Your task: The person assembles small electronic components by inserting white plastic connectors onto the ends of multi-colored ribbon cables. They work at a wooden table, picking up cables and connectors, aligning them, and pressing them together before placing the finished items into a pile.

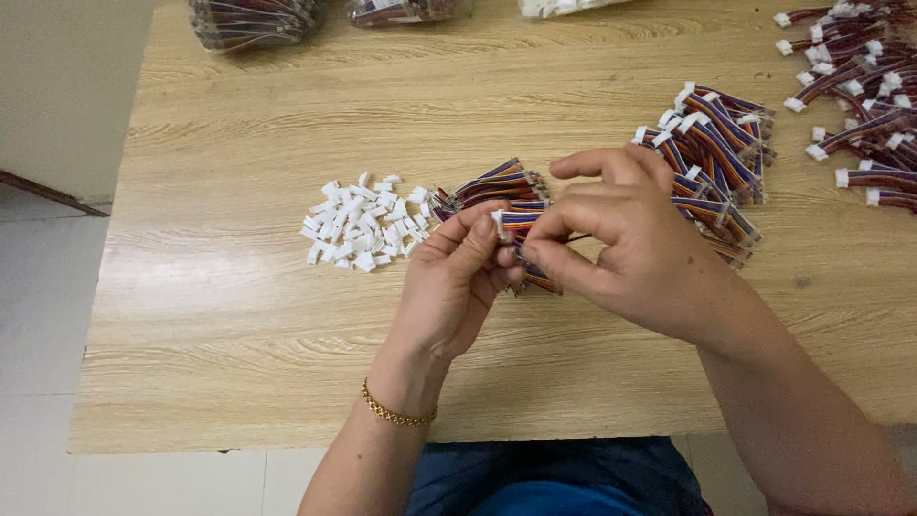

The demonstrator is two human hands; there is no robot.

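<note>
Left hand (449, 287): one, thumb and forefinger pinching a short multicoloured ribbon-wire lead (519, 222) just behind its small white plastic end; a gold chain bracelet (396, 414) circles the wrist.
Right hand (621, 244): one, fingertips pressed together on the same lead from the other side, forefinger lifted above.
Held lead: one, raised over the middle of the pale wooden bench (287, 315), between both hands.
Loose leads without white ends (497, 186): one small heap, just behind the hands; number too dense to count.
Small white plastic connector housings (363, 222): one scattered pile, dozens, left of that heap.
Finished leads with white ends (712, 153): one stack behind the right hand; a second spread (855, 86) at the far right corner.
Clear plastic bags (253, 21): three, along the far edge.
</note>
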